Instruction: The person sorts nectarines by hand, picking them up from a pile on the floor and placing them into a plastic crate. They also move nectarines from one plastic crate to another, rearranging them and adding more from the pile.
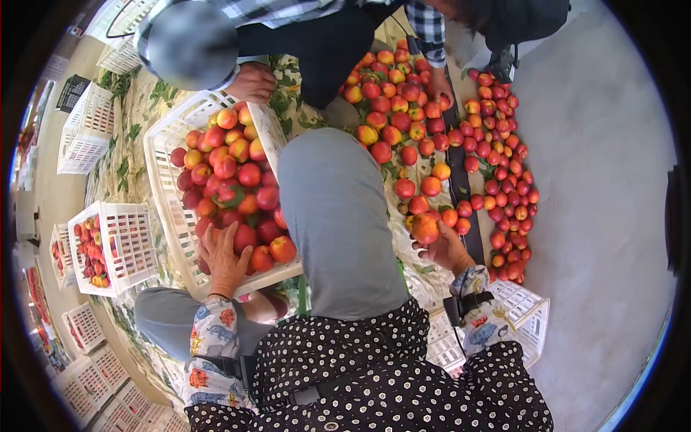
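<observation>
A white slatted crate [160,167] full of red and yellow nectarines [230,167] stands left of my bent knee. My left hand [223,261] lies on the fruit at the crate's near end, fingers spread. On the right, my right hand [445,248] holds a large orange-red nectarine [425,228], with fingers around its lower side. That fruit is above the near end of a loose spread of nectarines [404,119] on the ground sheet. A dark strip [458,173] runs through the spread, with more nectarines [507,187] on its right side.
Opposite me a co-worker's hand [440,88] reaches into the loose fruit; their other hand [252,82] is at the crate's far edge. An openwork crate [529,317] sits by my right forearm. More crates [129,241] stand at left. Grey floor [597,180] lies at right.
</observation>
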A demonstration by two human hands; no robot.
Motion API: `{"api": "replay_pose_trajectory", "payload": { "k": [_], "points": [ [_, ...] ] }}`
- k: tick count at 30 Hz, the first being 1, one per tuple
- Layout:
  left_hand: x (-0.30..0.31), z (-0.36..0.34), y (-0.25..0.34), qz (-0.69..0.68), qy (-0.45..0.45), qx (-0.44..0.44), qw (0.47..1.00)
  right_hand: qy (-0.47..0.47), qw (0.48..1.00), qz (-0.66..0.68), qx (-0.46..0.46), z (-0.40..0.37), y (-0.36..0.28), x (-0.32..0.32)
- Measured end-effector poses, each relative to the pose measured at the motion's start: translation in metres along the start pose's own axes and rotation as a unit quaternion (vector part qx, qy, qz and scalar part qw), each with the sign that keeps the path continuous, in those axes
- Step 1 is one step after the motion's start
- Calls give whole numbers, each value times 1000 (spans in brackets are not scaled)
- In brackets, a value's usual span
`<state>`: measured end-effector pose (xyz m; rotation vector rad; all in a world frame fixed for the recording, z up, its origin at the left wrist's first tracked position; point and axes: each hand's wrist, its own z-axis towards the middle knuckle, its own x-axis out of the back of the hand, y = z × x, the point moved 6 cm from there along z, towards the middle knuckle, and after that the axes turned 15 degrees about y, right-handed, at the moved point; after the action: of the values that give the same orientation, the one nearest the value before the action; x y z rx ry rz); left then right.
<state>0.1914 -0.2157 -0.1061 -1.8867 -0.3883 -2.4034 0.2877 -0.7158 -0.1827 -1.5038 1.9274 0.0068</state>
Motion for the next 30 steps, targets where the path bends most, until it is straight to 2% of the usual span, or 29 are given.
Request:
{"api": "replay_pose_trajectory", "payload": {
  "k": [1, 3, 4, 7, 10, 11, 12, 13, 14, 15, 17, 19, 20, 22, 27, 29, 30],
  "points": [
    [2, 0, 0, 3, 2, 0, 1000, -6, 1000, -11, 4, -13, -20, -24],
    [3, 1, 3, -11, 9, 20, 1000, -95, 992, -20, 76, -36, -57, -89],
    [5, 0, 2, -21, 3, 34, 999, -78, 993, 2, 86, -40, -68, -105],
    [7, 2, 0, -33, 16, 37, 999, -157, 961, -107, 203, -81, -100, -232],
    [1, -3, -7, -33, 28, 41, 998, -190, 909, -264, 261, -107, -90, -341],
    [-1, -3, -7, -42, 31, 34, 998, -197, 906, -273, 257, -99, -78, -367],
    [-1, -3, -7, -44, 38, 45, 997, -214, 828, -404, 326, -92, -65, -396],
    [-1, -4, -7, -43, 38, 45, 997, -226, 726, -522, 387, -83, -51, -421],
    [-1, -4, -6, -43, 39, 45, 997, -217, 682, -606, 349, -64, -34, -434],
    [-2, -4, -6, -52, 45, 49, 996, -205, 592, -670, 398, -40, -18, -442],
    [-5, -5, -7, -60, 51, 58, 995, -190, 475, -740, 436, 9, 15, -443],
    [-8, -5, -9, -68, 56, 59, 994, -143, 409, -822, 369, 59, 46, -425],
    [-8, -6, -10, -68, 57, 65, 994, -147, 406, -824, 367, 88, 60, -407],
    [-8, -6, -11, -70, 65, 64, 993, -200, 354, -876, 260, 137, 87, -366],
    [-5, -3, -7, -82, 44, 55, 994, -223, 353, -865, 279, 120, 83, -385],
    [-5, -2, -4, -77, 61, 31, 995, -226, 361, -858, 286, 116, 82, -388],
    [-1, 0, -1, -79, 58, 29, 995, -216, 347, -871, 274, 116, 85, -390]
  ]
}}
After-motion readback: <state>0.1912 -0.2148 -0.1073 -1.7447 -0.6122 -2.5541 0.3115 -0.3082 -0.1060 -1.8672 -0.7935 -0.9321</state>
